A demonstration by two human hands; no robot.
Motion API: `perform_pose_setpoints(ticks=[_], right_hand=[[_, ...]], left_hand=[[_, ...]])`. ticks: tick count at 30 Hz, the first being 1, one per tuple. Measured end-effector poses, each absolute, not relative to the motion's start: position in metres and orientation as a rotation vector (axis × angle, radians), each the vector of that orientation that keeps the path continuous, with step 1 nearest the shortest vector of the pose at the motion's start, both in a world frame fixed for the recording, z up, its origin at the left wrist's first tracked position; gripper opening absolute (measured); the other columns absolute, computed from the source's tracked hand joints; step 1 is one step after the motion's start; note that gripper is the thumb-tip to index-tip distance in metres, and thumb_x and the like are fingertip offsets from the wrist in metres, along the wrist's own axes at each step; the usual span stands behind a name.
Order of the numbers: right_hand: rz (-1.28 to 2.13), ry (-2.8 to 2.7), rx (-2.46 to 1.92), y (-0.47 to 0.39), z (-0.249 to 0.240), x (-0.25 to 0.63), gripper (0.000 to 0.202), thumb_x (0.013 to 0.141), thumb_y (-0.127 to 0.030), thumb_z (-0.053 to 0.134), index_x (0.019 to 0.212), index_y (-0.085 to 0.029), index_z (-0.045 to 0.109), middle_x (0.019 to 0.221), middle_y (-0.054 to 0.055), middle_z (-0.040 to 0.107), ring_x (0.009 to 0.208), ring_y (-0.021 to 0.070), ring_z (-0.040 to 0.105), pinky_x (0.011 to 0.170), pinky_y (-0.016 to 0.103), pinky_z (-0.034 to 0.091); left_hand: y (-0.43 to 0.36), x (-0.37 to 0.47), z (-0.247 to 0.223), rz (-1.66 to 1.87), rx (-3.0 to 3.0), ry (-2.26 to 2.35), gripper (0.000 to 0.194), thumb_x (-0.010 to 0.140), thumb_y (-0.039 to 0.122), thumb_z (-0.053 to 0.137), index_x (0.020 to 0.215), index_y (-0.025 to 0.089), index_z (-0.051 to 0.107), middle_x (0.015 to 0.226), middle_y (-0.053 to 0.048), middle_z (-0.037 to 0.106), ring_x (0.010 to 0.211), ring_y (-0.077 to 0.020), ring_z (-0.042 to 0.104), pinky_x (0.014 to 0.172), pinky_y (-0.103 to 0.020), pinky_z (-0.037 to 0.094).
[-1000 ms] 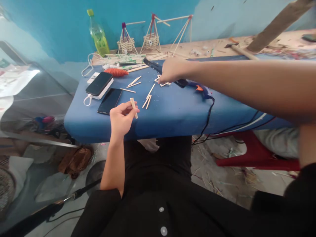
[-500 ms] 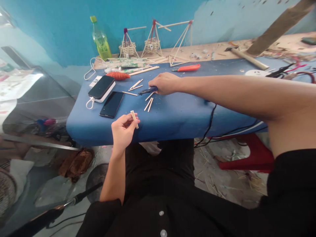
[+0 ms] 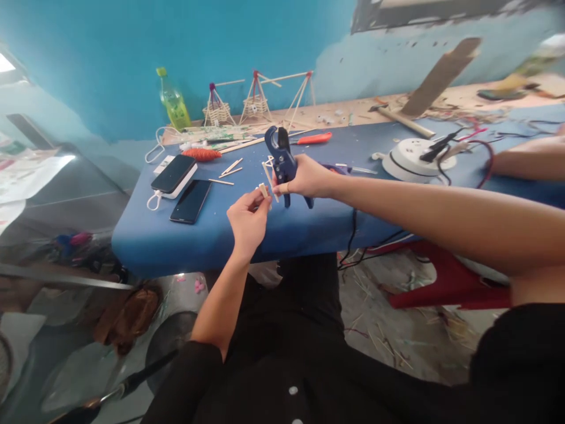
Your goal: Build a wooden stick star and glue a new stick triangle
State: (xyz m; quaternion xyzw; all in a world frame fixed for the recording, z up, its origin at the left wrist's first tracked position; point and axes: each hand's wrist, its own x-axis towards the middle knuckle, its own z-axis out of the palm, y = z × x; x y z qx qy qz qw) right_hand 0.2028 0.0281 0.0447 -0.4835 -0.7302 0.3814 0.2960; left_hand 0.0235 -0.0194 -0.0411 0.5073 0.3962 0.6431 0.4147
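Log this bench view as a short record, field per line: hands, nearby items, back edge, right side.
Left hand: pinches short wooden sticks
Right hand: grips dark blue cutter; any stick in its fingers unclear
Nearby: loose sticks, black phone, orange bundle, red-handled tool
Back edge: green-capped bottle, three stick structures
Right side: round white power strip, hammer, another person's forearm
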Motion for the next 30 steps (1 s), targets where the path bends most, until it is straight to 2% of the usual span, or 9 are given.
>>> perform_pose_setpoints(ticks=[5, 10, 14, 18, 21, 30], right_hand=[[1.019, -1.809, -1.273, 0.007, 0.037, 0.217, 0.028, 0.065, -0.031, 0.087, 0.079, -0.025, 0.065, 0.087, 0.005, 0.073, 0.088, 0.0252, 0.069, 0.101, 0.049, 0.066], [0.997, -1.784, -1.291, 0.003, 0.034, 0.22, 0.025, 0.068, -0.028, 0.084, 0.083, -0.025, 0.064, 0.088, 0.004, 0.071, 0.089, 0.0241, 0.07, 0.101, 0.048, 0.067], [1.013, -1.848, -1.32, 0.005, 0.038, 0.223, 0.023, 0.07, -0.026, 0.084, 0.084, -0.025, 0.066, 0.091, 0.003, 0.074, 0.093, 0.0245, 0.072, 0.103, 0.046, 0.066], [0.955, -1.867, -1.364, 0.005, 0.049, 0.227, 0.02, 0.071, -0.024, 0.086, 0.084, -0.024, 0.071, 0.095, 0.004, 0.077, 0.096, 0.0262, 0.073, 0.106, 0.048, 0.065], [0.931, -1.854, -1.356, 0.002, 0.057, 0.228, 0.02, 0.072, -0.023, 0.088, 0.084, -0.023, 0.071, 0.099, 0.005, 0.079, 0.101, 0.0276, 0.074, 0.108, 0.05, 0.064], [0.9, -1.842, -1.365, 0.0, 0.057, 0.218, 0.018, 0.071, -0.02, 0.085, 0.081, -0.022, 0.071, 0.092, 0.005, 0.078, 0.098, 0.0284, 0.074, 0.106, 0.051, 0.066]], left_hand=[[-0.007, 0.046, -0.044, 1.442, 1.353, 0.99, 0.021, 0.089, 0.015, 0.082, 0.107, 0.023, 0.09, 0.098, -0.002, 0.088, 0.093, -0.0207, 0.084, 0.089, -0.031, 0.066], [-0.002, 0.047, -0.05, 1.364, 1.364, 1.04, 0.035, 0.085, 0.012, 0.085, 0.118, 0.023, 0.088, 0.089, 0.0, 0.087, 0.079, -0.018, 0.08, 0.083, -0.032, 0.066], [0.0, 0.046, -0.051, 1.362, 1.413, 1.055, 0.037, 0.086, 0.014, 0.084, 0.121, 0.023, 0.087, 0.091, -0.001, 0.087, 0.082, -0.0189, 0.08, 0.087, -0.034, 0.066], [0.001, 0.042, -0.044, 1.371, 1.638, 1.095, 0.034, 0.086, 0.008, 0.076, 0.11, 0.028, 0.09, 0.088, 0.002, 0.084, 0.081, -0.0158, 0.077, 0.081, -0.028, 0.062], [0.004, 0.038, -0.04, 1.314, 1.728, 1.135, 0.028, 0.084, 0.007, 0.077, 0.096, 0.027, 0.091, 0.083, 0.002, 0.082, 0.077, -0.0155, 0.074, 0.079, -0.028, 0.059], [0.009, 0.031, -0.04, 1.189, 1.872, 1.152, 0.016, 0.085, 0.014, 0.079, 0.087, 0.026, 0.089, 0.076, 0.002, 0.077, 0.076, -0.0166, 0.068, 0.079, -0.03, 0.051]])
